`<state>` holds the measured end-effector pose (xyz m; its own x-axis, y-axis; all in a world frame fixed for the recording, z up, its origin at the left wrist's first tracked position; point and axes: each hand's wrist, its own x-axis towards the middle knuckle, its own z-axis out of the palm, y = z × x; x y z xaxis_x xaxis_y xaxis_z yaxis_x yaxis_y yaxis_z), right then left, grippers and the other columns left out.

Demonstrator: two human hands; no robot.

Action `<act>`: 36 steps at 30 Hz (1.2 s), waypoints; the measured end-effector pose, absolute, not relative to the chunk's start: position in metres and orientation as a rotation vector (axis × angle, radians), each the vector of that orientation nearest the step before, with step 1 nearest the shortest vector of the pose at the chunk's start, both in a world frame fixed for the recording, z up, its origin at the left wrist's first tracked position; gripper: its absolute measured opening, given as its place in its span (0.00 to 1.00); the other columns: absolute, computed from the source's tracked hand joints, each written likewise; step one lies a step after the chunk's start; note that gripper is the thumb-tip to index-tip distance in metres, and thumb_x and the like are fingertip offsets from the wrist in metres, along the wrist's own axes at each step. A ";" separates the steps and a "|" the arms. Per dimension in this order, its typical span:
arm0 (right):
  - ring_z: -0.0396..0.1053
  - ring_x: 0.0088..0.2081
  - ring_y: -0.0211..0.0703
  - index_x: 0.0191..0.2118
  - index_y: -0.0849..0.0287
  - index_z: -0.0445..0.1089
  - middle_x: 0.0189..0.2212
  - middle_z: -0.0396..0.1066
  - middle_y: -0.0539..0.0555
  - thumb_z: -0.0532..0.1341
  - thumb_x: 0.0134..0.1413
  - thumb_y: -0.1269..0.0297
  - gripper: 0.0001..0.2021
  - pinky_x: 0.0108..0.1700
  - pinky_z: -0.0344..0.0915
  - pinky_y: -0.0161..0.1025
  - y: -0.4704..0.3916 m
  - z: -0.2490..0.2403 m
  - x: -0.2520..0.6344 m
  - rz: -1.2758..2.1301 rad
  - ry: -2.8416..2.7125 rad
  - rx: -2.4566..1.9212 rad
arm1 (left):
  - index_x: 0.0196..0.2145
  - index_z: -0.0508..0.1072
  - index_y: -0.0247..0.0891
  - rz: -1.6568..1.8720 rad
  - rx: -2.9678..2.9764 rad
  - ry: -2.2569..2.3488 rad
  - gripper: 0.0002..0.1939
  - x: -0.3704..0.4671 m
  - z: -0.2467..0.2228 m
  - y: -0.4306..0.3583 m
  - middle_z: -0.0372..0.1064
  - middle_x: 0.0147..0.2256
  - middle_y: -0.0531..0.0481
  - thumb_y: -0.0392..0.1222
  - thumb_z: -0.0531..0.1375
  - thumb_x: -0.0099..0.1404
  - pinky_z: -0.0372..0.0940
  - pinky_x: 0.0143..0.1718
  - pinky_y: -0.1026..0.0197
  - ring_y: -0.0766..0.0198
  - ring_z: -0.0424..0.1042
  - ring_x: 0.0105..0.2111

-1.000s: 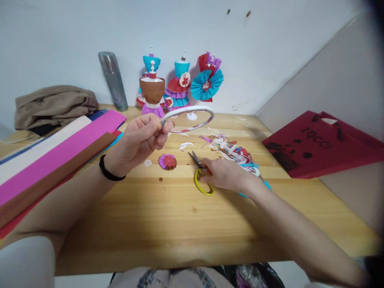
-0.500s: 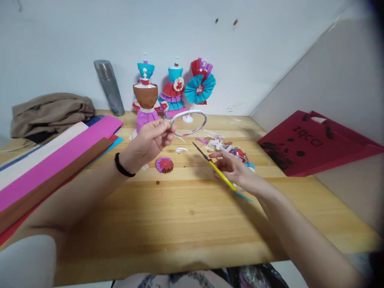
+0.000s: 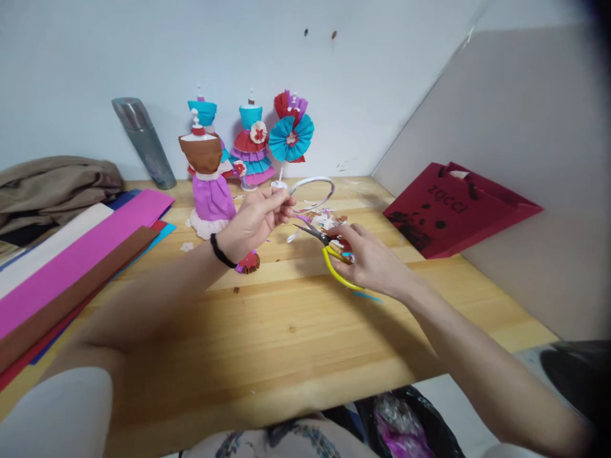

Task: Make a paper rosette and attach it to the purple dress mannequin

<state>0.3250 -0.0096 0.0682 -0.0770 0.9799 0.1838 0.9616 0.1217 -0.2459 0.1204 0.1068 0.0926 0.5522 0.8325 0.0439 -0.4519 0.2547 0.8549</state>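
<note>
My left hand (image 3: pixel 267 213) is closed, pinching a narrow white roll of tape (image 3: pixel 315 180) at its left side between thumb and fingers. The roll is held up above the table. My right hand (image 3: pixel 367 254) has its fingers in the yellow handles of a pair of scissors (image 3: pixel 337 270). The blades point left, slightly apart, just below the roll and close to my left fingertips. Beneath my left wrist lies a round pleated paper rosette (image 3: pixel 249 262) in purple, red and brown. Behind the scissors is a heap of paper scraps (image 3: pixel 327 219).
Small dress stands in crepe paper, one with a brown top (image 3: pixel 203 156), stand at the back by a grey bottle (image 3: pixel 150 146). Folded coloured paper sheets (image 3: pixel 86 273) and brown cloth (image 3: pixel 62 175) lie left. A red paper bag (image 3: pixel 458 213) leans against the right wall.
The scissors have turned in my right hand and moved closer to the tape roll; their handles and blades have opened. The view has shifted to the right.
</note>
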 end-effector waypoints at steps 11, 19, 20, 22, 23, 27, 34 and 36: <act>0.69 0.27 0.46 0.40 0.60 0.75 0.25 0.73 0.55 0.58 0.56 0.65 0.10 0.29 0.55 0.38 -0.003 0.065 0.338 -0.006 -2.036 -2.022 | 0.26 0.69 0.32 0.879 0.973 0.430 0.11 0.141 0.086 0.103 0.71 0.25 0.52 0.30 0.59 0.68 0.62 0.24 0.70 0.75 0.68 0.21; 0.73 0.30 0.45 0.48 0.61 0.75 0.31 0.78 0.57 0.60 0.56 0.65 0.15 0.34 0.62 0.37 -0.012 0.060 0.309 0.368 -1.932 -2.137 | 0.28 0.68 0.34 1.032 0.970 0.389 0.13 0.116 0.121 0.093 0.71 0.27 0.53 0.32 0.55 0.72 0.61 0.25 0.72 0.76 0.67 0.23; 0.73 0.31 0.45 0.48 0.61 0.75 0.31 0.78 0.57 0.60 0.56 0.65 0.15 0.34 0.62 0.37 -0.009 0.056 0.305 0.393 -1.935 -2.127 | 0.28 0.68 0.34 1.045 0.979 0.378 0.13 0.114 0.124 0.091 0.71 0.27 0.52 0.32 0.55 0.72 0.61 0.25 0.72 0.76 0.67 0.23; 0.74 0.31 0.45 0.47 0.61 0.76 0.31 0.78 0.57 0.60 0.56 0.64 0.14 0.33 0.62 0.37 0.001 0.047 0.298 0.377 -1.978 -2.105 | 0.28 0.69 0.33 1.067 0.993 0.359 0.13 0.108 0.129 0.089 0.71 0.28 0.52 0.32 0.55 0.72 0.61 0.25 0.72 0.75 0.67 0.23; 0.74 0.32 0.46 0.45 0.61 0.76 0.31 0.78 0.57 0.59 0.56 0.64 0.14 0.33 0.61 0.38 0.007 0.042 0.294 0.344 -2.005 -2.098 | 0.28 0.69 0.33 1.075 0.994 0.353 0.14 0.106 0.131 0.087 0.71 0.28 0.52 0.33 0.54 0.73 0.61 0.25 0.72 0.75 0.67 0.23; 0.76 0.37 0.51 0.43 0.60 0.76 0.36 0.79 0.61 0.58 0.57 0.62 0.13 0.34 0.61 0.39 0.030 0.030 0.279 0.197 -2.136 -2.179 | 0.27 0.69 0.33 1.087 0.978 0.351 0.15 0.098 0.136 0.081 0.70 0.28 0.53 0.31 0.52 0.73 0.59 0.25 0.73 0.76 0.66 0.23; 0.75 0.39 0.59 0.41 0.65 0.77 0.37 0.78 0.69 0.55 0.60 0.60 0.17 0.36 0.62 0.44 0.045 0.041 0.260 -0.083 -2.404 -2.282 | 0.27 0.69 0.32 1.099 1.014 0.326 0.16 0.083 0.132 0.077 0.70 0.29 0.52 0.31 0.51 0.73 0.58 0.25 0.72 0.76 0.66 0.23; 0.74 0.39 0.55 0.43 0.62 0.77 0.38 0.77 0.65 0.55 0.61 0.61 0.15 0.37 0.61 0.42 0.057 0.041 0.260 -0.087 -2.462 -2.096 | 0.28 0.69 0.31 1.096 1.019 0.326 0.16 0.082 0.131 0.078 0.69 0.29 0.53 0.31 0.51 0.74 0.58 0.25 0.73 0.77 0.66 0.23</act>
